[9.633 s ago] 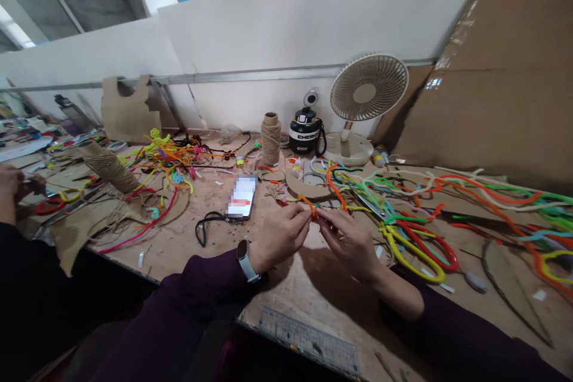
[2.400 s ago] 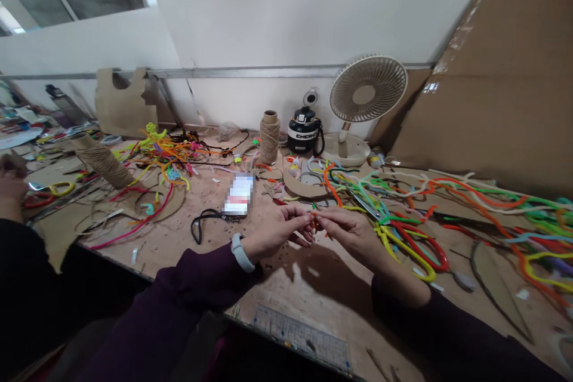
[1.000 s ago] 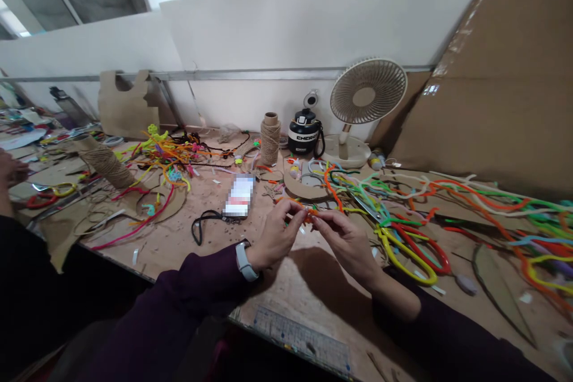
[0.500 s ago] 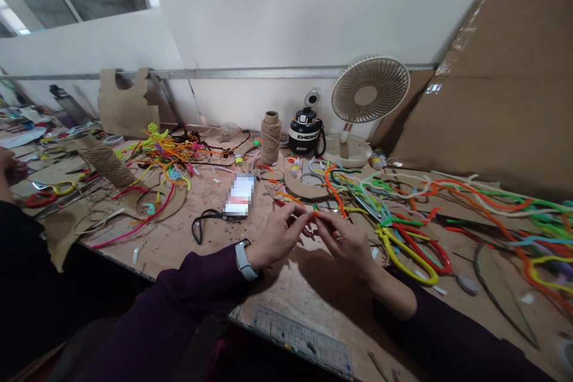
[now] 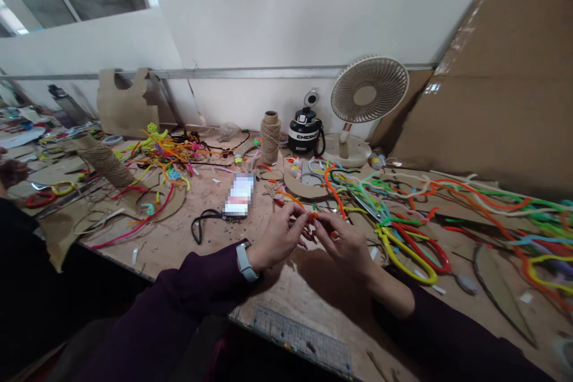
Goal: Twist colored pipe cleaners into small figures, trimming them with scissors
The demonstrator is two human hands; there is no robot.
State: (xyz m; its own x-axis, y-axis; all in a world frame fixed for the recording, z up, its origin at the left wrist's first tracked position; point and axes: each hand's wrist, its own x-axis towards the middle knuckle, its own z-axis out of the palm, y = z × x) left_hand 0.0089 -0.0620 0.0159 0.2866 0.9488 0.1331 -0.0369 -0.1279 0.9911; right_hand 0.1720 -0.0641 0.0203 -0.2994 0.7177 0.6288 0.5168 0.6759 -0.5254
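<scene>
Over the middle of the table, my left hand [image 5: 281, 235] and my right hand [image 5: 347, 245] meet fingertip to fingertip. Both are closed in a pinch on a small piece of orange pipe cleaner [image 5: 314, 215], mostly covered by the fingers. A bit of green shows just above it. To the left of my left hand lies a phone [image 5: 239, 196] with a black wrist strap. Scissors with yellow and red handles [image 5: 409, 256] lie right of my right hand, beside a tangle of coloured pipe cleaners [image 5: 452, 191].
A fan [image 5: 364, 95], a black flask [image 5: 304, 134] and a twine spool [image 5: 270, 140] stand at the back. Another spool [image 5: 105, 161] leans at left, near more pipe cleaners. A ruler [image 5: 299, 340] lies along the front edge. Another person's hand [image 5: 12, 172] is at far left.
My fingers shift slightly around the orange piece, and a little more of it shows. The other person's hand at far left has moved a little.
</scene>
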